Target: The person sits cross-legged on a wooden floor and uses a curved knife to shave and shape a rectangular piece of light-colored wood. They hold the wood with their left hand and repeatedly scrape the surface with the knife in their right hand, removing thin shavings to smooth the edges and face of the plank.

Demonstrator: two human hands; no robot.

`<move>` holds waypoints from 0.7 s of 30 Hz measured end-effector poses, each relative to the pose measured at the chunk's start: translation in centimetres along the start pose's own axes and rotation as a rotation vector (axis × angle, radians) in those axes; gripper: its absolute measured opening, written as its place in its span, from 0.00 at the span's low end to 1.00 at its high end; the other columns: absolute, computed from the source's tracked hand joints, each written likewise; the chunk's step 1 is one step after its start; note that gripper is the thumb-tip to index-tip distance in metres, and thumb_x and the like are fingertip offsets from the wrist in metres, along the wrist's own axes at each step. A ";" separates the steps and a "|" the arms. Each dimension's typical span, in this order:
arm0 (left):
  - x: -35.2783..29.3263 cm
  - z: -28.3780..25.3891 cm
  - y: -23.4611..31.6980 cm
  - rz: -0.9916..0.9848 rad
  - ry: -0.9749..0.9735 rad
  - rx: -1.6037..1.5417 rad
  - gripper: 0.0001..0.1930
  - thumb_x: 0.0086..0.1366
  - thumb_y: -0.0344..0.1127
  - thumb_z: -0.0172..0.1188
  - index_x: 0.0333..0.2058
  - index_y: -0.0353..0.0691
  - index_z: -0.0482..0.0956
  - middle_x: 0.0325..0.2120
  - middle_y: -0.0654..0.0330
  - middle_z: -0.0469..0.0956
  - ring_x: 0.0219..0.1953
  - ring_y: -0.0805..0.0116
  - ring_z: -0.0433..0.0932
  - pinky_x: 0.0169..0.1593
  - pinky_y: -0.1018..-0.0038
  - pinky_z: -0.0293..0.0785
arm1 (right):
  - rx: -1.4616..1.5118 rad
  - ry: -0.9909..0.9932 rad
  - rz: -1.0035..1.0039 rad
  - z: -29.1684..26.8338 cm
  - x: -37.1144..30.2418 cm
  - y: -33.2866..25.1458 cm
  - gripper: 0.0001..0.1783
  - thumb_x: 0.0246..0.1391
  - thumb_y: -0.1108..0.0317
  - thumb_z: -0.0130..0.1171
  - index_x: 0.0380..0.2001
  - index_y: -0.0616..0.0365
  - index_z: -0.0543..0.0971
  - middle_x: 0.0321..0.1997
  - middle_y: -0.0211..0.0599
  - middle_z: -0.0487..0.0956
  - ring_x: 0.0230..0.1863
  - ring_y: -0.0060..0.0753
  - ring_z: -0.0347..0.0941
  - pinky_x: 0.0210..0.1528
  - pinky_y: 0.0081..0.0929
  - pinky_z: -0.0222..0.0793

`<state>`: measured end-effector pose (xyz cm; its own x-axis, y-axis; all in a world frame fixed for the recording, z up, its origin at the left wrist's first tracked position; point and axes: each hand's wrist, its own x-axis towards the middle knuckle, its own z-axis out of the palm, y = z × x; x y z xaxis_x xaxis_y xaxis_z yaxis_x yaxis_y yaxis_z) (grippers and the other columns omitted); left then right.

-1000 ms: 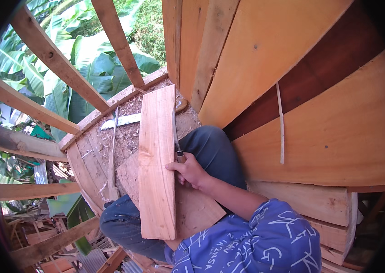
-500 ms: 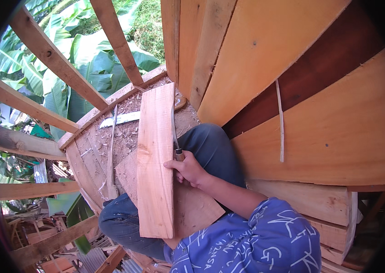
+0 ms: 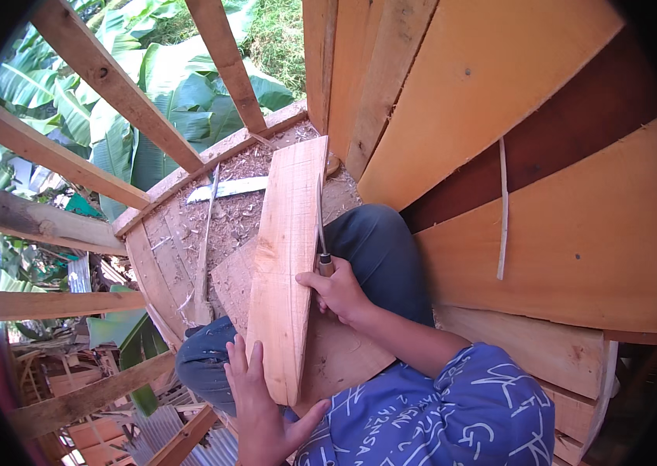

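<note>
A long pale wooden board (image 3: 286, 272) stands tilted in front of me, pencil-like lines along its face. My right hand (image 3: 338, 290) is closed round the wooden handle of a knife with a thin, slightly curved blade (image 3: 321, 221), held along the board's right edge. The thumb of that hand presses on the board's face. By the board's lower left edge, my left hand (image 3: 262, 412) is open with fingers spread; whether the fingertips touch the wood I cannot tell. Beneath lies another flat board (image 3: 348, 361) across my lap, partly hidden.
A machete-like blade (image 3: 227, 189) lies on the shaving-strewn floor (image 3: 247, 213), partly behind the board. A thin wood strip (image 3: 206, 248) lies nearby. Slatted railings (image 3: 115, 85) border the left, large leaves beyond. Broad planks (image 3: 453, 93) stand at right, with stacked timber (image 3: 530, 346) below.
My left hand has come in from the lower edge to the board's lower end. The board now leans more, its lower end angled. The whole view has shifted slightly.
</note>
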<state>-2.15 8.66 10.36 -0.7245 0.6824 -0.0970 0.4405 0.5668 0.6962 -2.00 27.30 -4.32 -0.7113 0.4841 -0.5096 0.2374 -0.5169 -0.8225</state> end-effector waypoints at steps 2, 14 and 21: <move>0.3 1.8 -0.7 -0.026 -0.072 0.249 0.39 0.54 0.43 0.65 0.61 0.32 0.60 0.59 0.38 0.60 0.63 0.38 0.56 0.61 0.42 0.52 | -0.018 0.005 -0.009 0.2 -1.1 -0.4 0.11 0.50 0.67 0.64 0.29 0.63 0.75 0.15 0.26 0.71 0.09 0.15 0.61 0.10 0.18 0.57; -2.8 2.7 -6.0 -0.277 -0.193 0.217 0.39 0.48 0.22 0.51 0.63 0.34 0.57 0.59 0.35 0.60 0.62 0.35 0.58 0.63 0.48 0.55 | -0.400 -0.222 -0.130 -1.3 -3.7 -2.1 0.21 0.54 0.57 0.62 0.16 0.59 0.70 0.12 0.21 0.66 0.16 0.11 0.58 0.19 0.20 0.54; -2.7 2.9 -5.7 -0.321 -0.151 0.203 0.38 0.45 0.16 0.48 0.61 0.32 0.60 0.58 0.34 0.61 0.63 0.39 0.59 0.65 0.52 0.53 | -1.100 -0.194 -0.389 -4.0 -6.1 -4.0 0.24 0.52 0.52 0.63 0.17 0.62 0.73 0.12 0.46 0.70 0.14 0.43 0.71 0.18 0.32 0.63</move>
<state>-1.13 4.91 4.59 -0.7631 0.5072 -0.4005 0.3110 0.8315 0.4604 4.05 29.21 1.06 -0.9276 0.3104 -0.2079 0.3571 0.5733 -0.7374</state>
